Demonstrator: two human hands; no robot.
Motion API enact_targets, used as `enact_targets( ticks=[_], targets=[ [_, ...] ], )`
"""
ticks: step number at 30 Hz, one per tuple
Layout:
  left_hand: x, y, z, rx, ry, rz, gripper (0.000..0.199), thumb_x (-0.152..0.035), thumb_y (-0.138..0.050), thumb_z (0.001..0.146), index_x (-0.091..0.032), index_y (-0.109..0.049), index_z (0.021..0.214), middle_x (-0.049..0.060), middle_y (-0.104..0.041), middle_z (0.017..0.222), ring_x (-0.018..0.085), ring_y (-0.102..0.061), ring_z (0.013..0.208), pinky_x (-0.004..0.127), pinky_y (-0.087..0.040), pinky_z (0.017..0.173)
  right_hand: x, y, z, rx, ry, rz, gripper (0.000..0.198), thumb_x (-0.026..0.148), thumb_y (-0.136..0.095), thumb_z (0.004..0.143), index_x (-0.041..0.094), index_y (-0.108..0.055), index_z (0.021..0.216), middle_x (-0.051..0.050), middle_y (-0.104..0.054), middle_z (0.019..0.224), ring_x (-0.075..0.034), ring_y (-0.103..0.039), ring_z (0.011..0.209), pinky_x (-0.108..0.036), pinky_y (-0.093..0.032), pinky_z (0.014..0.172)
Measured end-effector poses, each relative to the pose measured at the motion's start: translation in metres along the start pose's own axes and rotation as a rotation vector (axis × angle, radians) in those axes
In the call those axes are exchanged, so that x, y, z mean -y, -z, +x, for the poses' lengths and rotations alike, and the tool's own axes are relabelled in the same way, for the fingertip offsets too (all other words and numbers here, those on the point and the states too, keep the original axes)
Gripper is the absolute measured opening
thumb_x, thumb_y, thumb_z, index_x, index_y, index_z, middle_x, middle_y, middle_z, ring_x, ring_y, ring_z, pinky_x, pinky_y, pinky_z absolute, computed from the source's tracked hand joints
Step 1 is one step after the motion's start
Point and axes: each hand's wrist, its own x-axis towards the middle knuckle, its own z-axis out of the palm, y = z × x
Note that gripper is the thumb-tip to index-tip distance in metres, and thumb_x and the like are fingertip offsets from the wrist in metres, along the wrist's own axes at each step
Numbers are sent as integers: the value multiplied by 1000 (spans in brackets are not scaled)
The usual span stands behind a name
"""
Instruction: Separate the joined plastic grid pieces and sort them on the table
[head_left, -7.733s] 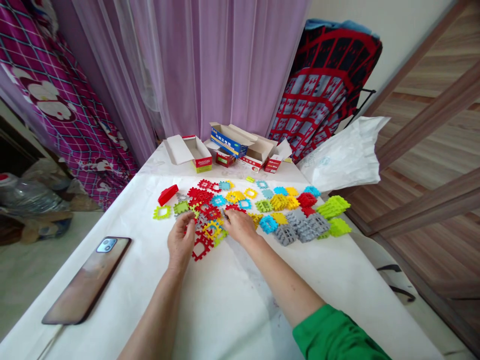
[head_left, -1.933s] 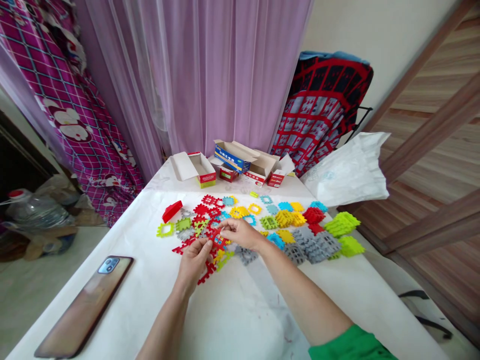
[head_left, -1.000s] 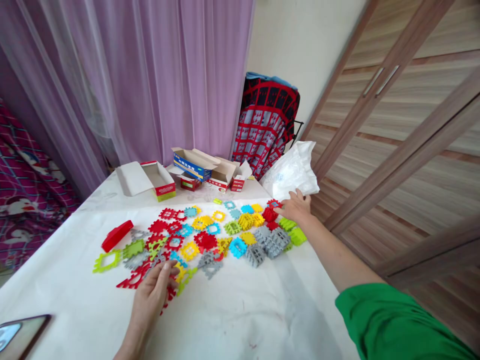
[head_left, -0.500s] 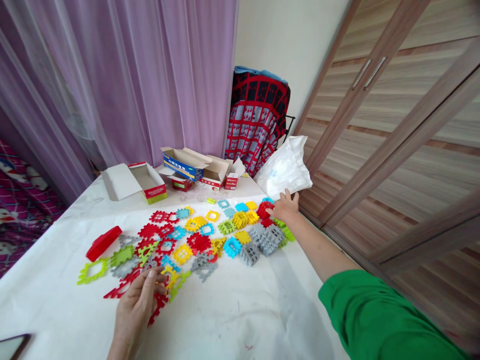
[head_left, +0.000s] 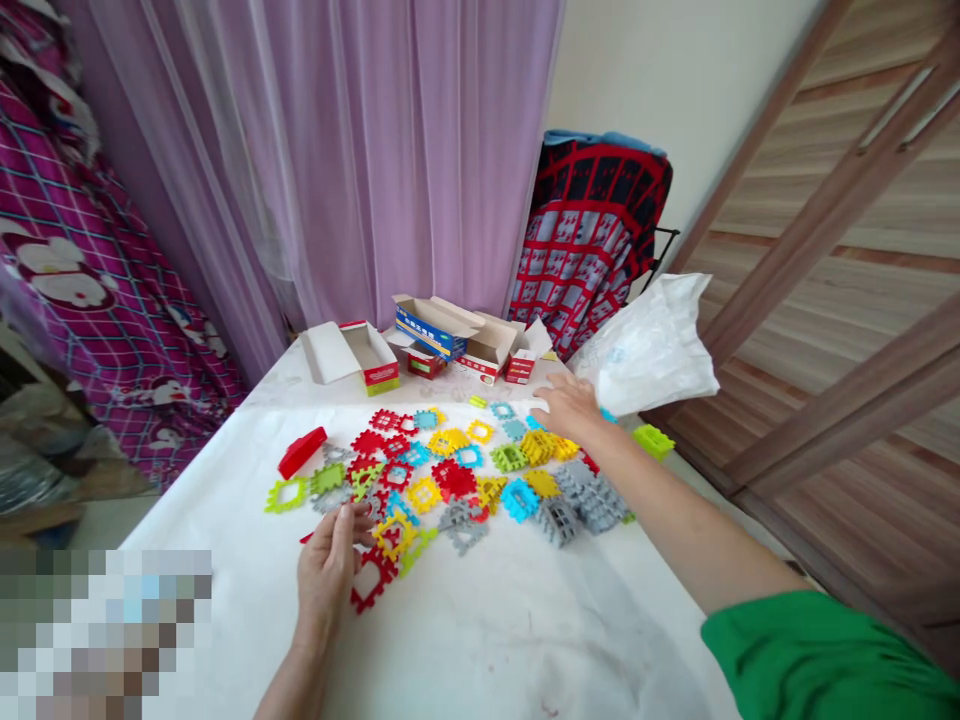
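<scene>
Many interlocking plastic building pieces, notched along their edges, are spread over the white-covered table. At the near left of the pile is my left hand (head_left: pixel 330 560), its thumb and fingers curled together. A red frame piece (head_left: pixel 375 580) and a yellow frame piece (head_left: pixel 395 536) lie right beside its fingertips; whether it pinches a piece is hidden. My right hand (head_left: pixel 570 405) reaches across to the far right side of the pile, fingers apart. Just below it are stacked yellow pieces (head_left: pixel 538 447) and stacked grey pieces (head_left: pixel 592 495).
Opened cardboard boxes (head_left: pixel 431 335) stand along the table's far edge. A white plastic bag (head_left: pixel 656 345) leans at the back right. A red part (head_left: pixel 301 453) lies left of the pile, and a green piece (head_left: pixel 652 440) at the right edge. Wooden wardrobe doors (head_left: pixel 817 250) rise on the right.
The view has turned left, so the table sits further right. My right hand has shifted left and away from me over the pile, its fingers still spread. My left hand stays beside the same pieces.
</scene>
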Motion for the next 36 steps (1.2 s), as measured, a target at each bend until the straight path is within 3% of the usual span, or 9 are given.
enact_targets(
  ticks=[5,8,11,15,20,25,31,36],
  targets=[
    [2,8,5,-68,-71,23,57,-70,-54,74,-16,-69,84,6,-68,70,17,-63,57,23,-41,42,110,-10,20,79,309,212,39,37,-57,83,26,-64,119,-9,-52,138,-29,-42,127,-47,-27,105],
    [4,12,10,-103,-84,52,59,-72,-51,75,-16,-69,82,6,-67,67,17,-62,57,24,-42,43,167,-19,31,107,385,299,38,36,-54,84,26,-63,120,-7,-56,134,-26,-49,122,-41,-34,101],
    [6,13,13,-122,-87,35,59,-72,-50,76,-16,-69,82,5,-66,65,16,-60,56,24,-41,42,208,-25,46,118,412,321,36,35,-51,87,28,-61,121,-4,-58,131,-23,-52,120,-37,-38,97],
    [7,10,15,-129,-63,-10,60,-73,-53,73,-16,-69,80,5,-66,65,16,-59,54,24,-41,41,240,-30,66,145,421,308,34,33,-55,85,25,-62,118,-7,-60,129,-25,-53,118,-39,-40,95],
    [9,4,18,-112,-35,-38,60,-73,-54,73,-16,-69,79,6,-67,66,16,-60,54,24,-42,41,254,-39,78,184,427,260,34,35,-63,82,20,-66,112,-14,-62,124,-29,-53,117,-42,-38,96],
    [13,2,20,-96,-43,-20,59,-72,-52,75,-15,-69,80,6,-68,68,16,-61,55,25,-44,44,252,-39,78,158,460,262,27,36,-54,88,19,-69,102,-12,-69,112,-27,-56,112,-42,-34,99],
    [14,3,20,-83,-66,8,59,-72,-50,76,-16,-68,79,5,-67,67,17,-62,56,25,-44,44,218,-18,67,59,410,360,40,25,-27,99,18,-66,107,-11,-70,108,-21,-62,101,-31,-40,84],
    [11,-2,18,-46,-76,29,55,-70,-54,75,-18,-66,90,4,-69,74,15,-61,55,25,-46,48,181,-6,26,83,559,608,31,22,-37,96,20,-68,98,-3,-72,98,-15,-62,89,-23,-41,76]
  ],
)
